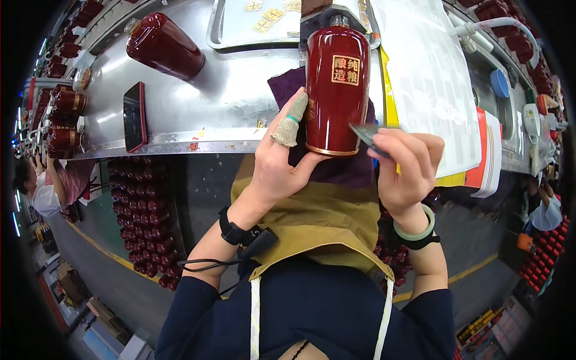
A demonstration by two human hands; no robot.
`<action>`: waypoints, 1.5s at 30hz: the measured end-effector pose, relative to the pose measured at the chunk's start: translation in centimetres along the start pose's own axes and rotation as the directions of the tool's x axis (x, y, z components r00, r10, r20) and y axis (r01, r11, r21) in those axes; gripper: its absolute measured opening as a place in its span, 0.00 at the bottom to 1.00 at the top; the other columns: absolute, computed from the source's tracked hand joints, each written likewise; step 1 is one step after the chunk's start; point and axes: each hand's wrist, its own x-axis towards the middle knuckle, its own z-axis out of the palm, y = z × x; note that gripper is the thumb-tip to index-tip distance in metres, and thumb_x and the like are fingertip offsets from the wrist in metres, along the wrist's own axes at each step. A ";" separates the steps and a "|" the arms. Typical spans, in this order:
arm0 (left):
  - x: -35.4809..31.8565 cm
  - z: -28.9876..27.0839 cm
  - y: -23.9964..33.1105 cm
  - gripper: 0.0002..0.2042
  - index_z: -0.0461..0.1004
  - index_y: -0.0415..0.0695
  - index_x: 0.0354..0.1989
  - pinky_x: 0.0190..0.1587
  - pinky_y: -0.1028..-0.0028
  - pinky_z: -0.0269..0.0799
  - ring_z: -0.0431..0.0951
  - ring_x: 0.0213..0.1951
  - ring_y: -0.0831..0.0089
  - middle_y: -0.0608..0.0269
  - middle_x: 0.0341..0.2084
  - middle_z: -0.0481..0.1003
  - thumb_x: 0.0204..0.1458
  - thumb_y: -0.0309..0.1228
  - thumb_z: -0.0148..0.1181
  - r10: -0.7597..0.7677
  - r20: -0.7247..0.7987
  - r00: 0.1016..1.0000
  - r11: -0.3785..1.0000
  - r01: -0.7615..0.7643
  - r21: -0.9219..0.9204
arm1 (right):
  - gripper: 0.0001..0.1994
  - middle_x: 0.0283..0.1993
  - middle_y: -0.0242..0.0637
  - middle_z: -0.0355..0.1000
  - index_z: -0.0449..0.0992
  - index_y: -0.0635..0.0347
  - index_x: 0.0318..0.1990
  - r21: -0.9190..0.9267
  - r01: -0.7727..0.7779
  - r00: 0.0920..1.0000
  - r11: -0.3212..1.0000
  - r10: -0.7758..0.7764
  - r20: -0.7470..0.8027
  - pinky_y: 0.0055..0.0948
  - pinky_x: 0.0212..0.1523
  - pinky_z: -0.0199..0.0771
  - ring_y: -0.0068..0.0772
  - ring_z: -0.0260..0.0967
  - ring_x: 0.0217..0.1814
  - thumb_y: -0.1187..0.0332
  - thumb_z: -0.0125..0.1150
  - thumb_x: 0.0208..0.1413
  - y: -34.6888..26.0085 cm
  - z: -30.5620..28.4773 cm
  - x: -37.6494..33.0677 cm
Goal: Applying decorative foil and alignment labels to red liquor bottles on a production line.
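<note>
A glossy dark red bottle [337,114] with a gold square emblem lies on a dark purple cloth [288,87], its neck pointing away from me. My left hand [282,153] steadies it, fingers along the left side and thumb at the gold-rimmed base. A knitted finger cover [287,133] with a green band sits on a finger of that hand. Pinched in my right hand [408,162] is a thin, dark, flat scraper-like piece [369,131], its tip at the bottle's lower right side. Whether the tip touches the glass, I cannot tell.
Another red bottle [165,47] lies on the metal table [234,99] at left, near a phone [135,117]. Gold emblems rest in a tray [225,37] at the back. White sheets [429,84] cover the right. Rows of red bottles [141,210] stand below the table. People work at both sides.
</note>
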 end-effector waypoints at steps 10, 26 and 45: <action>1.0 0.8 0.7 0.43 0.69 0.32 0.68 0.65 0.57 0.70 0.74 0.63 0.48 0.43 0.66 0.70 0.39 0.26 0.82 0.075 -0.080 0.994 0.994 -0.068 0.080 | 0.16 0.43 0.25 0.82 0.86 0.52 0.44 0.072 0.055 0.990 0.996 -0.064 0.125 0.29 0.41 0.64 0.30 0.70 0.37 0.68 0.79 0.44 -0.6 -0.9 -0.5; 1.2 0.6 1.7 0.43 0.68 0.32 0.69 0.66 0.61 0.71 0.75 0.64 0.52 0.45 0.65 0.72 0.42 0.28 0.82 -0.002 -0.090 0.996 0.996 0.009 0.086 | 0.19 0.43 0.29 0.83 0.86 0.53 0.45 0.043 -0.009 0.996 0.999 0.005 0.089 0.29 0.45 0.63 0.30 0.70 0.40 0.74 0.79 0.41 -0.2 -0.9 -0.3; 0.0 0.6 0.5 0.37 0.74 0.32 0.65 0.64 0.63 0.74 0.79 0.63 0.53 0.42 0.64 0.75 0.42 0.20 0.80 -0.011 -0.101 0.995 1.000 0.012 0.007 | 0.14 0.38 0.42 0.82 0.81 0.67 0.47 0.190 -0.306 0.946 0.933 0.276 0.168 0.30 0.33 0.73 0.36 0.77 0.32 0.74 0.77 0.55 -2.8 -3.3 0.1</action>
